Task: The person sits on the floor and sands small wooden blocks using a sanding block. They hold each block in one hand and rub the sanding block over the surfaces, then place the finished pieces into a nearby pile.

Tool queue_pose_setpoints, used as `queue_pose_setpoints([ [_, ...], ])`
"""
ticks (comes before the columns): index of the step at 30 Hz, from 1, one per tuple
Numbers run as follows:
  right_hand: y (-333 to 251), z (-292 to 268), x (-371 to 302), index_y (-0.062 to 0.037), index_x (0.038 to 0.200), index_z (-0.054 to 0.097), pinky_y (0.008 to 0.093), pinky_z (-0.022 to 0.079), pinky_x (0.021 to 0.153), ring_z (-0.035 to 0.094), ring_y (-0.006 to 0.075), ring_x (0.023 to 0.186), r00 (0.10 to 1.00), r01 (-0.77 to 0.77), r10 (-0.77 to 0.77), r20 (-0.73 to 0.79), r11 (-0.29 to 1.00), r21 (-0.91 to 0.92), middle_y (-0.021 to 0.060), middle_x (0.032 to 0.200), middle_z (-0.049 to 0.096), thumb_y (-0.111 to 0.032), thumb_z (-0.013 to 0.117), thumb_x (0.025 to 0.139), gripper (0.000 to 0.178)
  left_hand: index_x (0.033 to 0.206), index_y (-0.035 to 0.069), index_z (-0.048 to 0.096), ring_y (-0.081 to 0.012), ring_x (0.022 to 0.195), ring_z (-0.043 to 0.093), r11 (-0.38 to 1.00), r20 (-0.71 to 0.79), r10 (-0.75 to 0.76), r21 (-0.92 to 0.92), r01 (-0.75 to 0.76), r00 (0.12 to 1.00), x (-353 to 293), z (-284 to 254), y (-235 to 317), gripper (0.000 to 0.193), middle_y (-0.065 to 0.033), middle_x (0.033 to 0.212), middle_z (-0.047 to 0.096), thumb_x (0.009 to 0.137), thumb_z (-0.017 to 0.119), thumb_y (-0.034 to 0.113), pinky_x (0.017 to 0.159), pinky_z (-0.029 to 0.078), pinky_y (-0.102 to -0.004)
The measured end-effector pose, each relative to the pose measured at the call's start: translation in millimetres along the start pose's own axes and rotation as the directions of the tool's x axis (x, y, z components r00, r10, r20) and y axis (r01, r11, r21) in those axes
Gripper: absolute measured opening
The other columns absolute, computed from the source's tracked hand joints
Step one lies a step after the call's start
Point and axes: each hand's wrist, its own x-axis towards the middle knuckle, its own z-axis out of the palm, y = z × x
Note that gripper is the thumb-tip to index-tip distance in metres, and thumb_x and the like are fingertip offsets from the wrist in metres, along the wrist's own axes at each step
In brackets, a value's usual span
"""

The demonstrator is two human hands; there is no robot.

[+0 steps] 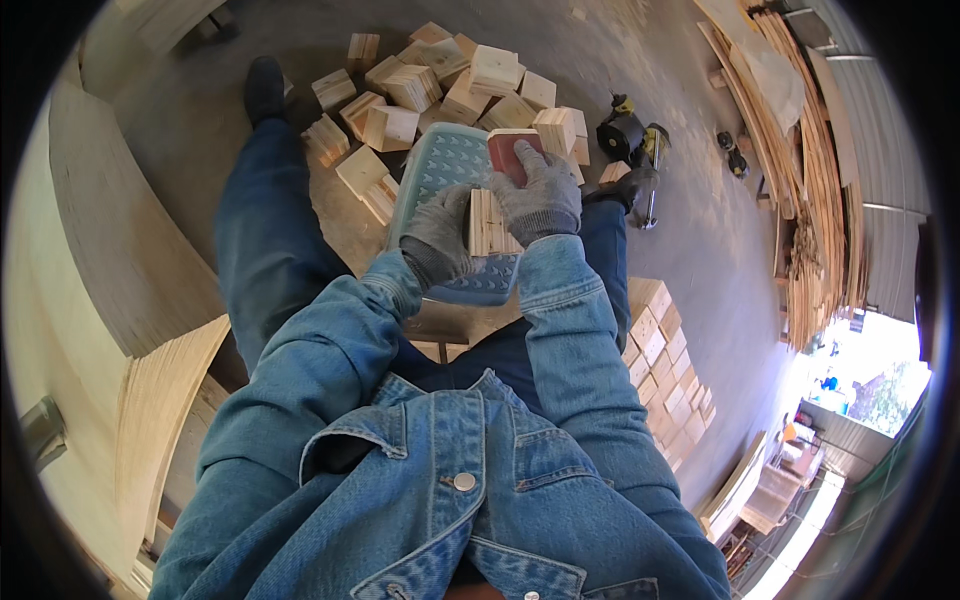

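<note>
My left hand [440, 235], in a grey knit glove, grips a pale layered wooden block [488, 225] by its left side. The block is above a light-blue plastic stool [440, 165] with a raised pattern, standing between my legs. My right hand [540, 195], gloved the same way, is closed on a flat reddish-brown sanding block [512, 146] just beyond the wooden block. My right wrist is close to the wooden block's right edge; whether they touch I cannot tell.
Beyond the stool lies a loose heap of wooden blocks [440, 75]. Neatly stacked blocks [665, 375] stand by my right leg. Black and yellow power tools [622, 135] rest on the floor to the right. Plywood sheets [120, 230] are at left, long boards [790, 130] at far right.
</note>
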Motion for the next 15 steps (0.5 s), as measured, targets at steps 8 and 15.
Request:
queue_pose_setpoints([
  [8,9.0,-6.8,-89.0,-0.0121,0.148,0.063,0.0533,0.045,0.115,0.055,0.0461,0.135,0.999,0.041,-0.041,-0.016,0.999,0.000,0.0274,0.147,0.055,-0.039,0.083,0.086,0.070,0.145,0.007,0.049,-0.0397,0.128,0.056,0.996,-0.084,0.087,0.010,-0.086,0.993,-5.5,-3.0,-1.5,0.093,-0.0196,0.134,0.058,0.069,0.094,0.036,0.113,0.047,-0.0471],
  [15,19.9,-15.6,-166.9,-0.0119,0.145,0.064,0.0565,0.050,0.105,0.060,0.0477,0.126,0.994,0.103,-0.101,-0.042,0.994,0.037,0.0262,0.143,0.056,-0.033,0.086,0.082,0.070,0.140,0.007,0.052,-0.0391,0.119,0.063,0.990,-0.042,0.102,-0.091,-0.106,0.994,-1.2,-3.3,0.1,0.083,-0.0183,0.126,0.064,0.070,0.091,0.028,0.108,0.050,-0.0466],
])
